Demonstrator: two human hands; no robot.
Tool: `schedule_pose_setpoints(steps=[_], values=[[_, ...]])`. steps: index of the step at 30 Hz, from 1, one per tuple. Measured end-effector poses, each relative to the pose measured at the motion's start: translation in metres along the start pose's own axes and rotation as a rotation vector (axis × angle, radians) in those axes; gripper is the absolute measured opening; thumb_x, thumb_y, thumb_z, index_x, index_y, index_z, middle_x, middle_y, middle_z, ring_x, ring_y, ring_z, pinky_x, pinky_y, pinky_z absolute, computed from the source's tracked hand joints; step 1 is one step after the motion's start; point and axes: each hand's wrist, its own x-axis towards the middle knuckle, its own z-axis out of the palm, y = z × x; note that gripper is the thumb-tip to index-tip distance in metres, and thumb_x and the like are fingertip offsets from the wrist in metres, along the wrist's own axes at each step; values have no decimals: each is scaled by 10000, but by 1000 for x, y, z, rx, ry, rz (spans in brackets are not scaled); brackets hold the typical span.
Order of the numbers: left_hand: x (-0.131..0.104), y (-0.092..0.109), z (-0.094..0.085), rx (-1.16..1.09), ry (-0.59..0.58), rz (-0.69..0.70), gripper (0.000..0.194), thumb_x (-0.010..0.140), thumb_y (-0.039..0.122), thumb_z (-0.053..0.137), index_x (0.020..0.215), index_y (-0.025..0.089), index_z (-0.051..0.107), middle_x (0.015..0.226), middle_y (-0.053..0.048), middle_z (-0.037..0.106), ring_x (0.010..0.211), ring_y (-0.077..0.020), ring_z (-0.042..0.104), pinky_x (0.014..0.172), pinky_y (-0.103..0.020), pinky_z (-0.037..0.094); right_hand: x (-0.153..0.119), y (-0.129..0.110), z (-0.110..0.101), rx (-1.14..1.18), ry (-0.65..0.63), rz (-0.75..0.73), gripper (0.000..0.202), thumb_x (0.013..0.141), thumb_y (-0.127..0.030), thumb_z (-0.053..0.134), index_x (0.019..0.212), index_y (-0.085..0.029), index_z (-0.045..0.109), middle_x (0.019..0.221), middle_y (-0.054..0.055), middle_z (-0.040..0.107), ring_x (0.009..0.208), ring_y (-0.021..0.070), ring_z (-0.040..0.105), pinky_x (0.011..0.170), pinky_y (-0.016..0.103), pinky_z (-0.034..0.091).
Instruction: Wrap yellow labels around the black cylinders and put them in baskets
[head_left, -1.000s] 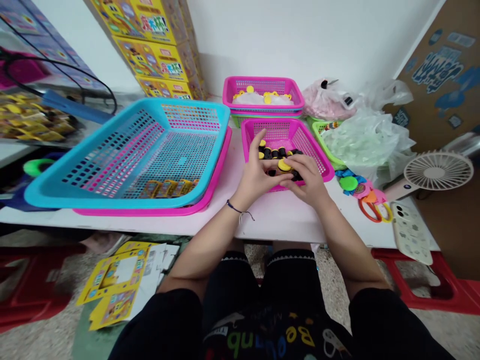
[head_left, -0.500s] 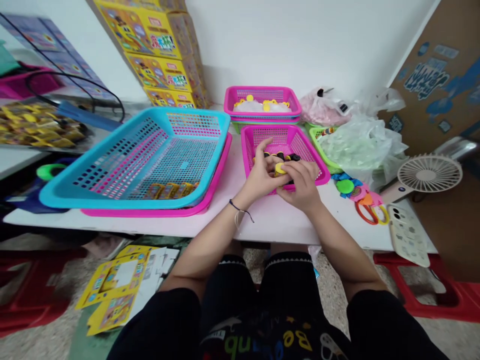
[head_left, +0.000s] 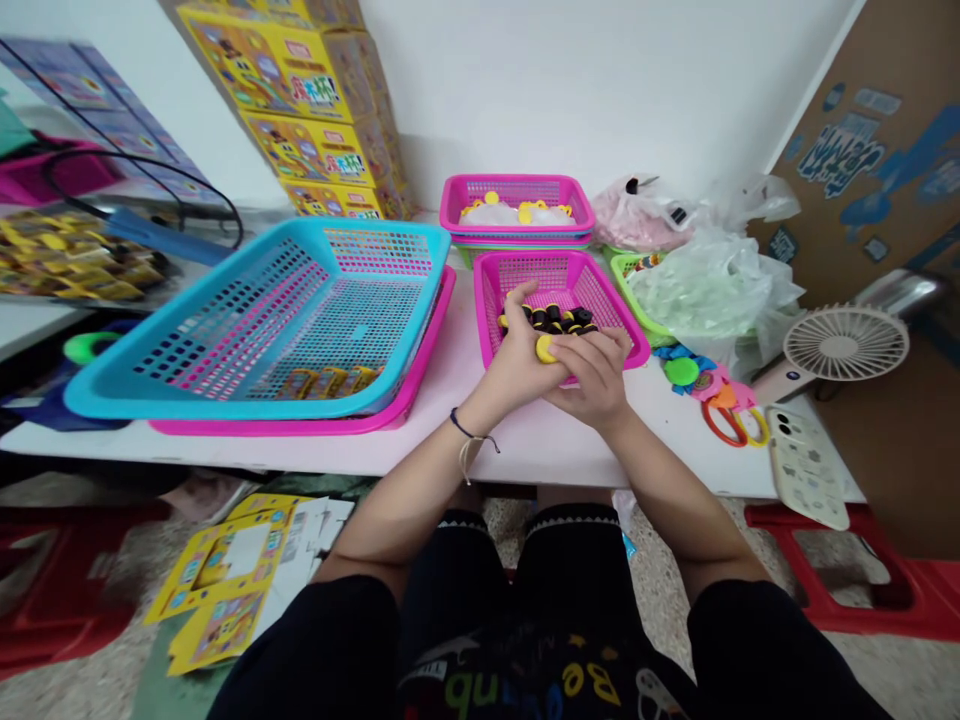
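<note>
A small round yellow cap shows between my two hands, over the near edge of a pink basket. My left hand is closed around the piece, its index finger pointing up. From the other side my right hand grips it with bent fingers; whatever sits under the cap is hidden by them. Inside the pink basket, behind my fingers, lie several small black pieces with yellow ends.
A blue basket rests on a larger pink one at the left. Further back stand stacked baskets and yellow boxes. To the right are plastic bags, a fan, scissors and a phone.
The yellow cap has tilted and moved slightly left and down in my hands. My fingers have shifted, showing more of the black pieces. The whole view has shifted slightly.
</note>
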Motion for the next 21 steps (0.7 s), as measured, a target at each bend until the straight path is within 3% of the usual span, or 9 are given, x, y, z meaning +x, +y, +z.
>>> schedule_pose_setpoints(steps=[4,9,13,19,21], values=[[-6,9,7,-33,37,63,968,816,234,695,1545,227,58,678,80,488,595,-173,612,667,-359,554,-4,4,0,-117,116,-164,305,916,-578,708,1166,-404,723,1039,12,810,970,264,673,1079,535,492],[-3,14,-10,-189,-333,134,1001,768,271,761,1522,244,102,658,117,420,527,-122,540,507,-234,404,-2,4,-11,-195,129,-353,217,970,-487,689,1152,-375,721,979,-20,807,932,204,662,1096,470,466],[-2,13,-20,-245,-446,90,1039,756,284,801,1538,247,119,726,101,455,540,-94,535,508,-216,412,0,-1,-17,-233,227,-459,193,977,-439,700,1150,-357,724,994,-23,802,959,189,640,1115,442,435],[-4,7,-18,-324,-511,41,1080,715,260,799,1541,265,104,777,97,479,525,-76,520,482,-196,402,-4,-1,-15,-188,85,-409,201,1005,-442,649,1166,-364,741,982,-14,785,960,194,626,1127,448,451],[-3,6,-19,-318,-548,63,1042,711,233,773,1543,247,145,801,82,505,569,-99,567,514,-217,455,-5,1,-15,-130,55,-420,204,999,-417,665,1180,-353,735,1012,-14,779,981,188,631,1142,444,446]])
